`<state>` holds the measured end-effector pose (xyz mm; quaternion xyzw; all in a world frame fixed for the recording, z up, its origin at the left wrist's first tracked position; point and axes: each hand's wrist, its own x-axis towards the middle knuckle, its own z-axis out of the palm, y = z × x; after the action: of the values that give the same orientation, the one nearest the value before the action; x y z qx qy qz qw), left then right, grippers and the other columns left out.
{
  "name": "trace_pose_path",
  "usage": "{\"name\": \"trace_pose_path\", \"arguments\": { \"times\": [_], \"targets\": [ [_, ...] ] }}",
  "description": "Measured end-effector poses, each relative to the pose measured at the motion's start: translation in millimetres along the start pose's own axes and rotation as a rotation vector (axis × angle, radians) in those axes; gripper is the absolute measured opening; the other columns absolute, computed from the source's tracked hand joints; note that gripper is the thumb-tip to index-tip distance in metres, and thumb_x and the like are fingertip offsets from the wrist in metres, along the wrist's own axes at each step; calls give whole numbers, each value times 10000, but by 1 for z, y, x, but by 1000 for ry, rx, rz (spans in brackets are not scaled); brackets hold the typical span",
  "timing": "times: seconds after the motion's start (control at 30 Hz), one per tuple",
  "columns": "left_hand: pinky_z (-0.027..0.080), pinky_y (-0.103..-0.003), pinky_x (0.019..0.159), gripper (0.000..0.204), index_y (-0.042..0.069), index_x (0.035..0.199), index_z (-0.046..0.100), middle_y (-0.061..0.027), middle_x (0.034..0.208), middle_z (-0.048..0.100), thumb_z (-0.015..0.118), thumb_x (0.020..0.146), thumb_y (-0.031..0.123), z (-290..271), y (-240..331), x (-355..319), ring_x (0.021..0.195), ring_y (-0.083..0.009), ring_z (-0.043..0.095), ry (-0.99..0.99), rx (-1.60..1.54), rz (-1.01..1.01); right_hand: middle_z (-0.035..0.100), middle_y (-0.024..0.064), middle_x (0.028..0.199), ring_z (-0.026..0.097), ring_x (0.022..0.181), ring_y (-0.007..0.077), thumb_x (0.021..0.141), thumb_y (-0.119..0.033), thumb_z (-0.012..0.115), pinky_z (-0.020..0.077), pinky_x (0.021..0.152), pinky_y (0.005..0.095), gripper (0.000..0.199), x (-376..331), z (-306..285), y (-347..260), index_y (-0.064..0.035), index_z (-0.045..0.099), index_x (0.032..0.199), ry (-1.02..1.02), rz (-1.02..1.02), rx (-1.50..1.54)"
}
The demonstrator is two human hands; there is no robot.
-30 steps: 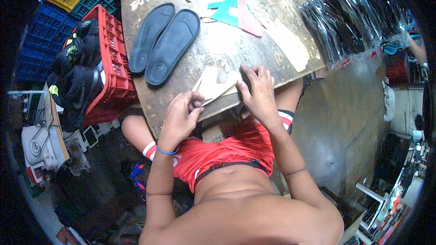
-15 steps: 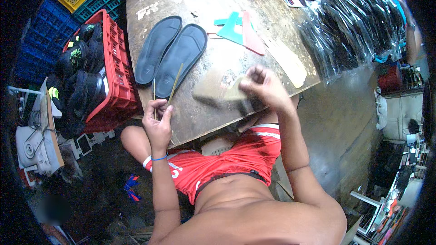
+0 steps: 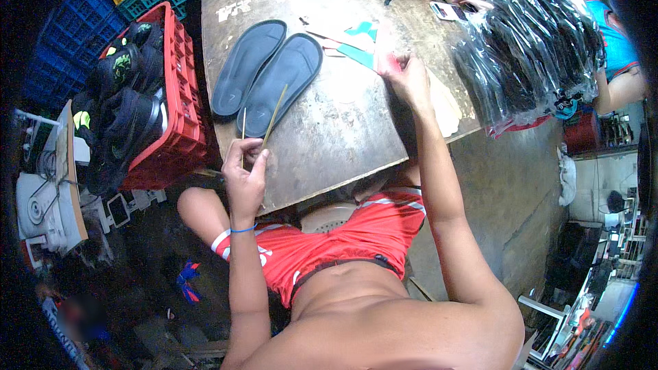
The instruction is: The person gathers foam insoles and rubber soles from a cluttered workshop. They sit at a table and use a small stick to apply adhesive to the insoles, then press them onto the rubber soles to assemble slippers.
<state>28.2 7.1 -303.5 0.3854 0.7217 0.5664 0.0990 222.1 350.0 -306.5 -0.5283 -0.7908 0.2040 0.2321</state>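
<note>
My left hand [image 3: 245,171] is closed around two thin yellowish sticks [image 3: 277,115], which point up from its fingers over the table's near edge. Just beyond them lie two dark grey shoe insoles [image 3: 249,68], side by side, with the sticks overlapping the right one. Farther right, my right hand [image 3: 407,81] pinches the near end of a red flat piece [image 3: 391,62]; glare washes out much of that piece. Touching or close to it is a teal flat piece [image 3: 356,55]. A cream flat piece [image 3: 444,106] lies partly behind my right wrist.
A red crate [image 3: 184,89] of black shoes stands left of the wooden table [image 3: 329,137]. Plastic-wrapped black goods [image 3: 534,55] are piled at the right, near a phone [image 3: 447,11]. Another person's arm [image 3: 617,89] shows behind the pile.
My right hand has moved away from me to the red piece. The tan piece beside it earlier no longer shows on the table. My left hand still holds the sticks.
</note>
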Motion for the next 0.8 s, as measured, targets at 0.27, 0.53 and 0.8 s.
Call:
{"name": "trace_pose_path", "arguments": {
  "times": [0.27, 0.53, 0.8],
  "targets": [
    [459, -449, 793, 171, 71, 995, 660, -127, 915, 603, 728, 839, 92, 5, 13, -2, 874, -338, 577, -291, 447, 374, 729, 101, 1021, 692, 929, 151, 947, -149, 666, 537, 837, 273, 390, -20, -46, -6, 44, 615, 1282, -136, 97, 722],
    [499, -369, 703, 112, 36, 986, 705, -132, 849, 626, 701, 878, 6, 17, 52, -7, 769, -298, 625, -121, 99, 257, 638, 60, 1226, 641, 1017, 132, 1047, -198, 550, 525, 856, 296, 385, -138, -94, -41, -19, 485, 1382, -221, 130, 1477],
    [517, -395, 700, 197, 51, 1040, 719, -142, 847, 634, 735, 848, 13, 52, 130, -7, 768, -296, 643, -113, -68, 368, 636, 135, 1313, 626, 1191, 194, 1038, -179, 584, 476, 1061, 355, 498, -203, -71, -57, 53, 441, 1454, -533, 163, 1653]
  ]
}}
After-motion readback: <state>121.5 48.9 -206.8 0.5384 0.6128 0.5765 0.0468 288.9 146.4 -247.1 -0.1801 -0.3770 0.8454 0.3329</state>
